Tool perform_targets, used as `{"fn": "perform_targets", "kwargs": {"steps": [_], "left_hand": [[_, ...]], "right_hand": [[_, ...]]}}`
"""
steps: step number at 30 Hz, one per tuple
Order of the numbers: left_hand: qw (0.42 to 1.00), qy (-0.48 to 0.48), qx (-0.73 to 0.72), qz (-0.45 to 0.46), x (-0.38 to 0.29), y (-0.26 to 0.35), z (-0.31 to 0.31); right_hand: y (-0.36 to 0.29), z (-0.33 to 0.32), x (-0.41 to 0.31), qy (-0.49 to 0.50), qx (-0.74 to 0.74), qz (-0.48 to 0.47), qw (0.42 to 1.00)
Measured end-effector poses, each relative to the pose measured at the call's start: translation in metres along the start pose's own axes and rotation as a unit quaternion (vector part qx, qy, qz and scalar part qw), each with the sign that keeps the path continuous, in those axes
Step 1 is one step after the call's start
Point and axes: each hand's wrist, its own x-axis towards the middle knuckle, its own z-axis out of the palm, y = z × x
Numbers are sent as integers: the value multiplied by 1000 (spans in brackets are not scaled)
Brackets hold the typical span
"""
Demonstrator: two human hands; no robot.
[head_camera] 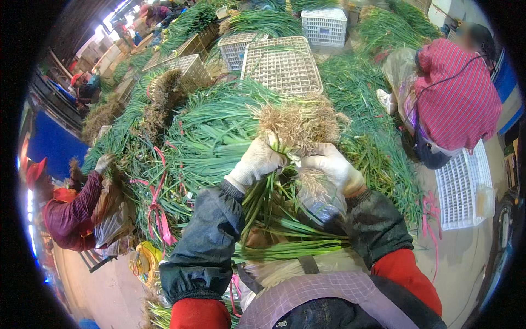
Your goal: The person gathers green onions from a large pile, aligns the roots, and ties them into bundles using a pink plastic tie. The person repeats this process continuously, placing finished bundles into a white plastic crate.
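My left hand (263, 161), in a white knit glove, is closed around the white stems of a small bunch of green onions (274, 142), whose leaves hang down below it. Close beside it on the right, my right hand (331, 166), gloved too, pinches at the white stem ends, with pale roots (314, 183) hanging under its fingers. Just beyond both hands lies a thick clump of brown, stringy roots (302, 123) at the end of a heap of green onions (222, 135). More green leaves (296, 249) lie across my lap.
An upturned plastic crate (281, 66) stands beyond the heap, a white crate (324, 26) behind it. On the right a co-worker in a red striped top (456, 94) bends near another white crate (464, 189). A co-worker in maroon (74, 218) sits left. Pink ribbons (158, 209) lie over the leaves.
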Motion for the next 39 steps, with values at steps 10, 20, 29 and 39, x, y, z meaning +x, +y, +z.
{"fn": "perform_targets", "kwargs": {"steps": [10, 20, 29, 39], "left_hand": [[998, 32, 49, 33, 1, 12, 7], [965, 221, -79, -119, -5, 37, -14], [977, 207, 37, 31, -21, 29, 1], [904, 272, -291, -155, -97, 67, -56]], "right_hand": [[44, 33, 10, 168, -408, -229, 868], [96, -30, -19, 216, -257, 73, 939], [0, 40, -33, 246, -91, -93, 961], [-53, -1, -61, 108, -103, -44, 988]]}}
